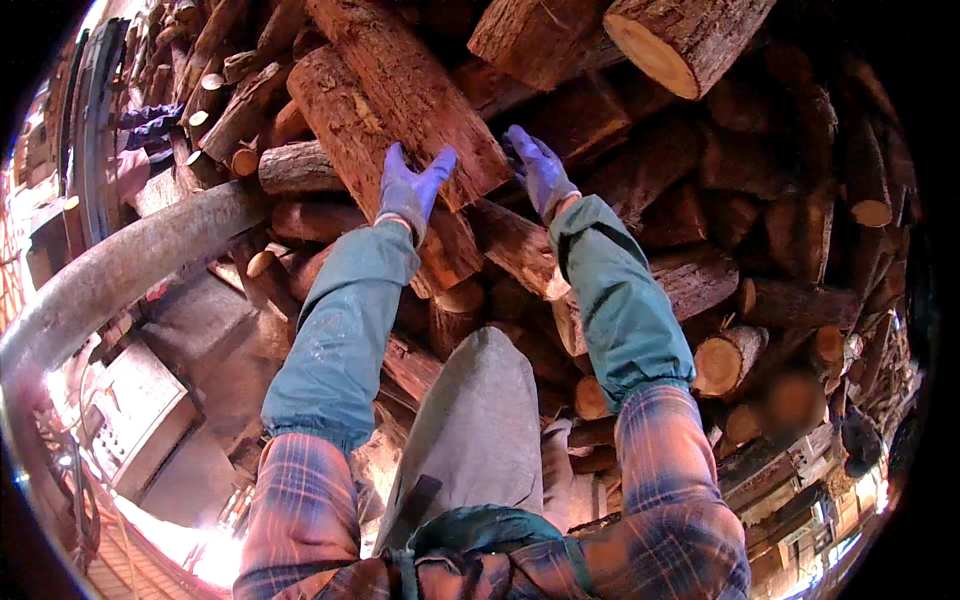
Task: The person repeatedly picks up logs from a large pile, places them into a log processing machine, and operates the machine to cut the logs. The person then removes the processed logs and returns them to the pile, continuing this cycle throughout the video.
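woodpile [760,190] packed super tight | fat curved pipe [130,255] edges the left | left hand [412,188], right hand [541,172] spread wide, flanking top-centre log [425,95], can't tell if touching

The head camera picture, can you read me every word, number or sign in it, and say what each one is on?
There are none that I can read.
The reddish log by the hands shows bark, no readable writing.
The purple left glove, purple right glove and green sleeves show no readable words.
The pale panel at the left has small dark marks, too small to tell if they are writing.
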`<state>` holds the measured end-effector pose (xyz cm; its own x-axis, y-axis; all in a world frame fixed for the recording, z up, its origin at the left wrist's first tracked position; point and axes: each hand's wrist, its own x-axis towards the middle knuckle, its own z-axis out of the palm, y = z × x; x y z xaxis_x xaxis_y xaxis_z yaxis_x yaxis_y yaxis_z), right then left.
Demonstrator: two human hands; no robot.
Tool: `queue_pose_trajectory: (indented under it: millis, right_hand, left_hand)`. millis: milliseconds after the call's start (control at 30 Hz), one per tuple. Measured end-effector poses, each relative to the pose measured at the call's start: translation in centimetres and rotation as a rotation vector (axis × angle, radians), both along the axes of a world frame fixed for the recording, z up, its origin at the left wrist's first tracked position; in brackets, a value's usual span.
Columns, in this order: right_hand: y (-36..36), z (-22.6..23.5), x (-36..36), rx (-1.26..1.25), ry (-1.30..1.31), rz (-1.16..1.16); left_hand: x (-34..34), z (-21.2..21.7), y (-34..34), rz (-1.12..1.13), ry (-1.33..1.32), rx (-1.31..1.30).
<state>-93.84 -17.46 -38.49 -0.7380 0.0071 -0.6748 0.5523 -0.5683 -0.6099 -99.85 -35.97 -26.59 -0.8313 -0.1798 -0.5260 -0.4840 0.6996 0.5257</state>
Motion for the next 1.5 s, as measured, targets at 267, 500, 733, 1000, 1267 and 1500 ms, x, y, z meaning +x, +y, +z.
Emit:
queue_pose_trajectory:
  millis: [267, 500, 733, 1000, 1267, 1500]
  right_hand:
    - [-2.1, 3.8, -1.2, -0.516, 0.123, 0.053]
    - [-7.4, 14.0, 6.8, -0.249, -0.083, -0.022]
    - [-7.3, 23.8, 14.6, -0.165, -0.256, 0.218]
    - [-5.8, 15.5, 10.1, -0.319, -0.064, 0.096]
    - [-7.7, 22.1, 12.4, 0.018, 0.084, 0.114]
    - [-6.3, 28.4, 24.0, -1.000, -0.394, -0.178]
  left_hand:
    - [-0.1, -0.9, -0.8, -0.044, -0.019, -0.047]
    - [3.7, 6.7, -5.7, 0.083, -0.048, 0.756]
    - [12.3, 15.3, -8.8, 0.612, -0.511, 1.136]
    - [9.8, 12.5, -4.9, 0.217, -0.330, 0.634]
    - [8.3, 14.5, -4.2, 0.346, -0.734, 0.979]
    - [23.4, 28.5, -5.5, 0.529, -0.940, 0.839]
